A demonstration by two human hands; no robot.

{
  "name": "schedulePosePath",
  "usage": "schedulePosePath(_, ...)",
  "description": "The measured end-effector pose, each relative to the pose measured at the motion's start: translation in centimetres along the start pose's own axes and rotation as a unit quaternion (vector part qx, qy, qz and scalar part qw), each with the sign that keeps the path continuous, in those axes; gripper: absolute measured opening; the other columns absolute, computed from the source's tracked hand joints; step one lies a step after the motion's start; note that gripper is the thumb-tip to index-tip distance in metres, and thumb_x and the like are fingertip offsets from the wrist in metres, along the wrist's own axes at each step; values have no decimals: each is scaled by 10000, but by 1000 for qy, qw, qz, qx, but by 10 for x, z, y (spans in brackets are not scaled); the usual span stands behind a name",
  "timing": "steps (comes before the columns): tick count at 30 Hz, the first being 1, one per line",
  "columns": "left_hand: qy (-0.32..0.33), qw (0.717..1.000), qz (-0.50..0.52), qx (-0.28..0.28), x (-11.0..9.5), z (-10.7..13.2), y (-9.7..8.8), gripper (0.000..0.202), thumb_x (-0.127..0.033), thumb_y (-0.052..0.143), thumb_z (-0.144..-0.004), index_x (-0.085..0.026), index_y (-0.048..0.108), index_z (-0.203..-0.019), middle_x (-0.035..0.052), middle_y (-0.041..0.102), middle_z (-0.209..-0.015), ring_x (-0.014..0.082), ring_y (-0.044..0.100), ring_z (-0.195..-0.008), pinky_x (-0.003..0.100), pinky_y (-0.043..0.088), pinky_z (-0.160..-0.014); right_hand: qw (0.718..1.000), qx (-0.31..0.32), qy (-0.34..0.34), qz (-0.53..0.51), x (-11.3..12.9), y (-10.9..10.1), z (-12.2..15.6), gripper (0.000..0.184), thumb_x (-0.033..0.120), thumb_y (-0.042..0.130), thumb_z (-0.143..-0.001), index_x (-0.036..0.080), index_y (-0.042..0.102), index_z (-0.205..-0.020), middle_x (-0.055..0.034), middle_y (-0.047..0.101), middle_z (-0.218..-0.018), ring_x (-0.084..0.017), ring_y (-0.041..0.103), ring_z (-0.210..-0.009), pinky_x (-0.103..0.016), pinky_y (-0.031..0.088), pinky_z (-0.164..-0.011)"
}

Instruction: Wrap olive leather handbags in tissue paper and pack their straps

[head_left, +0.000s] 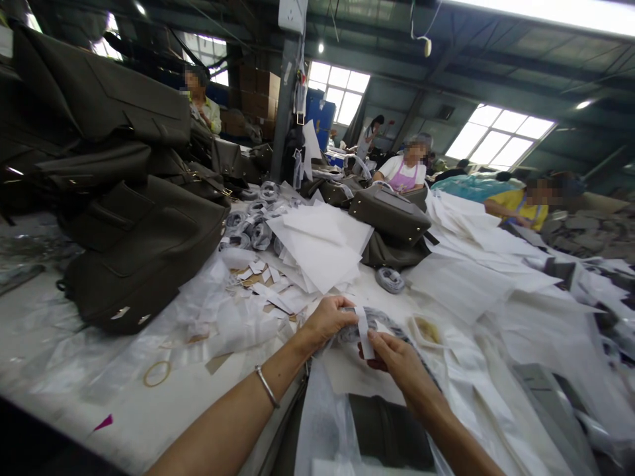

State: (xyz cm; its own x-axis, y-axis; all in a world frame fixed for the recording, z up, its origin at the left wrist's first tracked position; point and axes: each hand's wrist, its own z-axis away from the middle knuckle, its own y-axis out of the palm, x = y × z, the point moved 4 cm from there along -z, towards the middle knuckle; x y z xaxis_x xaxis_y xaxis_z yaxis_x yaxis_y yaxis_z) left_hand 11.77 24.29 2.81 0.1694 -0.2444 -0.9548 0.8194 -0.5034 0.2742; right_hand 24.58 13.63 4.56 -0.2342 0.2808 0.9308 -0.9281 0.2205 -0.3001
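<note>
My left hand [328,320] is closed on the near left side of a grey coiled strap [344,334], which looks wrapped in clear film. A narrow white paper strip [364,324] lies across the coil, and my right hand [389,354] pinches its lower end between thumb and fingers. Part of the coil is hidden behind both hands. Directly below them, a dark olive bag [389,430] shows between white sheets and thin translucent wrapping [325,416].
More coiled straps [258,228] lie beyond my left hand, and one coil [389,279] sits ahead. Stacked white sheets [322,244], dark bags [149,244], paper scraps [270,281] and a small tray [427,330] surround me. Several co-workers are across the room.
</note>
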Motion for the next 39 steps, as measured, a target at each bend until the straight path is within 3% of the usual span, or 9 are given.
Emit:
schedulePosePath(4,16,1000,-16,-3,-3,3,1,268,-201,699,-549,-119,670,-803,-11,625,-682,95,519,-576,205,390,-549,977,23,88,-195,-7,16,-8,484,589,826,-606,154,693,-771,-19,663,-662,-123,578,-552,-240,479,-526)
schedulePosePath(7,16,1000,-20,1,-4,5,1,271,-199,682,-554,-115,677,-812,-7,636,-682,102,531,-573,214,402,-556,956,52,134,-255,-6,20,-11,452,481,896,-535,143,664,-723,37,555,-548,-47,435,-443,-177,354,-436)
schedulePosePath(10,13,1000,-25,0,-4,4,1,266,-194,683,-548,-112,680,-802,-9,640,-678,99,533,-565,215,403,-559,953,79,156,-248,-6,17,-13,449,460,900,-527,139,638,-699,57,511,-519,-24,382,-423,-161,303,-421)
schedulePosePath(14,7,999,-33,6,0,3,1,270,-208,695,-556,-114,673,-809,-6,649,-664,108,548,-561,220,409,-558,973,101,127,-163,-3,11,-18,506,577,848,-551,150,611,-682,70,495,-485,-28,366,-386,-175,303,-400)
schedulePosePath(19,7,999,-42,7,2,3,2,265,-205,685,-566,-114,677,-816,-2,651,-656,114,557,-570,216,405,-553,994,59,69,-64,-3,7,-19,519,627,796,-593,142,631,-676,52,538,-488,-45,420,-368,-185,343,-384)
schedulePosePath(24,14,999,-38,-13,1,3,1,278,-223,669,-586,-114,667,-842,-7,644,-687,98,537,-563,208,405,-548,973,37,117,-198,-11,17,-11,557,609,848,-554,137,675,-794,-11,652,-643,-102,576,-525,-228,517,-504)
schedulePosePath(28,18,999,-33,-12,-1,5,3,281,-214,655,-580,-114,660,-842,-2,647,-698,98,542,-565,208,412,-549,968,34,105,-227,-11,21,-9,540,567,880,-526,127,681,-767,15,600,-582,-63,493,-450,-185,438,-420)
schedulePosePath(32,11,999,-33,-3,-3,7,6,280,-202,644,-562,-113,658,-826,2,643,-658,111,556,-547,213,416,-531,981,50,81,-171,-9,16,-14,471,550,838,-564,143,638,-693,64,498,-488,-36,356,-371,-175,291,-354)
schedulePosePath(39,0,999,-53,8,4,4,4,284,-171,663,-547,-105,688,-822,-9,634,-653,95,527,-554,196,396,-533,995,66,4,79,-3,3,-19,312,426,635,-724,185,536,-552,46,520,-472,-66,412,-346,-190,280,-350)
